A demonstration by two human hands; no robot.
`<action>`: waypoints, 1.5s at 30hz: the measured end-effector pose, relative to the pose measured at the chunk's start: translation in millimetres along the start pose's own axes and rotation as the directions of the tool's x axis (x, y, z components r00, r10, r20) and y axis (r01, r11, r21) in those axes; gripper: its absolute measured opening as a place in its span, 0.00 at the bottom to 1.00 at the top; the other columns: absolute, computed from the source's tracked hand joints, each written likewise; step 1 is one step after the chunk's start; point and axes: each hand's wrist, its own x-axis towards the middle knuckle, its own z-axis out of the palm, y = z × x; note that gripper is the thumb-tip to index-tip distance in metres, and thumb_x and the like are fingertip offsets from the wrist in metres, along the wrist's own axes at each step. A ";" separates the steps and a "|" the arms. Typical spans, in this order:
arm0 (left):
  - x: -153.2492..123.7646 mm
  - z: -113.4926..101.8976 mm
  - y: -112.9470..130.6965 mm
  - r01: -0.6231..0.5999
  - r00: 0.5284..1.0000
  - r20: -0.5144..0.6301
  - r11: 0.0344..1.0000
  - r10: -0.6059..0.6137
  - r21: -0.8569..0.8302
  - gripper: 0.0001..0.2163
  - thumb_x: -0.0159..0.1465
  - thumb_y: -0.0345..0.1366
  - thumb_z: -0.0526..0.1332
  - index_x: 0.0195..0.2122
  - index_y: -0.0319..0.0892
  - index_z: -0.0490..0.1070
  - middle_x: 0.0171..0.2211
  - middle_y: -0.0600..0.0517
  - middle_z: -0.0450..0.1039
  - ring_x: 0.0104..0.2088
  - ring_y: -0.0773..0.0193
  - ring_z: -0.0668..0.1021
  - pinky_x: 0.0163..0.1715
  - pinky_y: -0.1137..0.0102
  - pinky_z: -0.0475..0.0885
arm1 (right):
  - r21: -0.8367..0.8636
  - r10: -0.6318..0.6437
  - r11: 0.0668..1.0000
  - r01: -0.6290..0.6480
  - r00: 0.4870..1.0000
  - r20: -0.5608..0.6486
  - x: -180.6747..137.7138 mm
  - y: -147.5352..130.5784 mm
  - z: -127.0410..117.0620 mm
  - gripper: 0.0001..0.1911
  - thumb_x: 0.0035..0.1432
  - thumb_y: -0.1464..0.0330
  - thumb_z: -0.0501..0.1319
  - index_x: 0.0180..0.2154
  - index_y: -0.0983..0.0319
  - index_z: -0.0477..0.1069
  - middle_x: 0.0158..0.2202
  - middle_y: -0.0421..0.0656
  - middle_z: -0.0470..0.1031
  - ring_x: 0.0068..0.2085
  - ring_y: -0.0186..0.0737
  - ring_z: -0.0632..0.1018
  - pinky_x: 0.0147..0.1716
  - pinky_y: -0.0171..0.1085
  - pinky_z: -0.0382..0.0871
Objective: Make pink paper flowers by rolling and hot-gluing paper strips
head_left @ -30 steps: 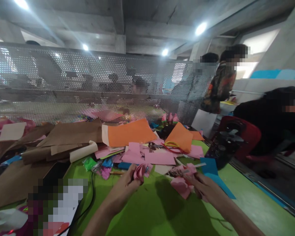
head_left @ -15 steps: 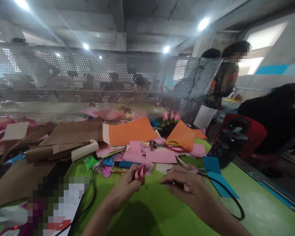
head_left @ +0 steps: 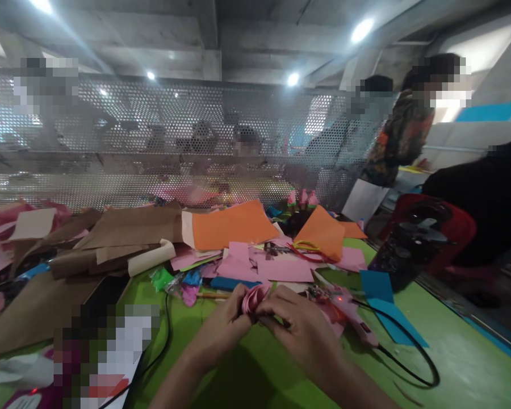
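Between my hands is a pink paper flower (head_left: 256, 295), curled into layered petals. My left hand (head_left: 222, 325) pinches it from the left, with the thumb below. The fingers of my right hand (head_left: 301, 326) are closed on its right side; the fingertips partly hide it. Just right of my right hand lies a pink glue gun (head_left: 354, 315) with a small red light and a black cord. Pink paper sheets (head_left: 284, 271) and a blue strip (head_left: 235, 283) lie behind the hands on the green table (head_left: 187, 335).
Orange paper (head_left: 234, 227), brown paper (head_left: 132, 227) and scissors with red and yellow handles (head_left: 313, 253) lie farther back. Blue paper (head_left: 394, 321) and a dark bottle (head_left: 402, 244) are at right. A perforated metal screen (head_left: 187, 125) stands behind; several people are beyond and at right.
My right hand has moved left to meet the flower in my left hand and now grips it. The glue gun beside my right hand shows more fully. The view has shifted slightly.
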 end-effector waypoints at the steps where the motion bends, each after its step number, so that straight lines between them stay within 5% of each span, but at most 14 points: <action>1: -0.3 0.0 0.4 0.002 1.000 0.000 1.000 -0.002 0.000 0.04 0.58 0.30 0.53 0.33 0.44 0.57 0.31 0.58 0.57 0.34 0.66 0.61 0.34 0.72 0.59 | -0.015 -0.007 1.000 0.007 1.000 0.001 0.1 -0.2 0.4 0.07 0.58 0.76 0.62 0.35 0.58 0.75 0.34 0.41 0.74 0.37 0.39 0.76 0.35 0.35 0.67; 28: -3.4 -0.7 12.2 0.125 0.987 0.129 0.957 -0.094 -0.263 0.07 0.58 0.35 0.58 0.35 0.43 0.59 0.28 0.58 0.54 0.28 0.69 0.57 0.28 0.73 0.54 | 0.066 -0.155 0.987 0.148 0.980 0.124 -1.3 9.7 -7.7 0.08 0.58 0.79 0.61 0.36 0.60 0.70 0.37 0.41 0.72 0.39 0.37 0.73 0.38 0.34 0.64; 32: -2.3 -0.7 7.2 0.083 0.993 0.099 0.968 -0.061 -0.238 0.06 0.57 0.32 0.57 0.36 0.43 0.62 0.30 0.56 0.57 0.32 0.67 0.61 0.32 0.72 0.57 | 0.071 -0.140 0.989 0.132 0.983 0.122 -1.6 10.7 -5.8 0.13 0.51 0.80 0.66 0.36 0.60 0.70 0.39 0.40 0.73 0.41 0.38 0.73 0.40 0.35 0.65; 39: -2.3 -2.0 -2.9 0.065 0.993 0.112 0.973 -0.040 -0.222 0.15 0.58 0.33 0.56 0.47 0.43 0.63 0.43 0.52 0.64 0.45 0.60 0.64 0.45 0.69 0.59 | 0.081 -0.175 0.982 0.170 0.983 0.062 -1.7 18.1 3.3 0.04 0.59 0.74 0.62 0.34 0.60 0.70 0.37 0.43 0.74 0.39 0.39 0.74 0.38 0.36 0.67; 45: -2.3 -1.5 -4.9 0.079 0.991 0.126 0.968 -0.050 -0.238 0.12 0.58 0.33 0.56 0.44 0.43 0.63 0.39 0.54 0.62 0.40 0.63 0.64 0.42 0.71 0.59 | 0.049 -0.182 0.983 0.179 0.981 0.068 -3.0 18.6 5.7 0.04 0.60 0.73 0.61 0.32 0.61 0.70 0.36 0.43 0.74 0.38 0.39 0.74 0.37 0.36 0.66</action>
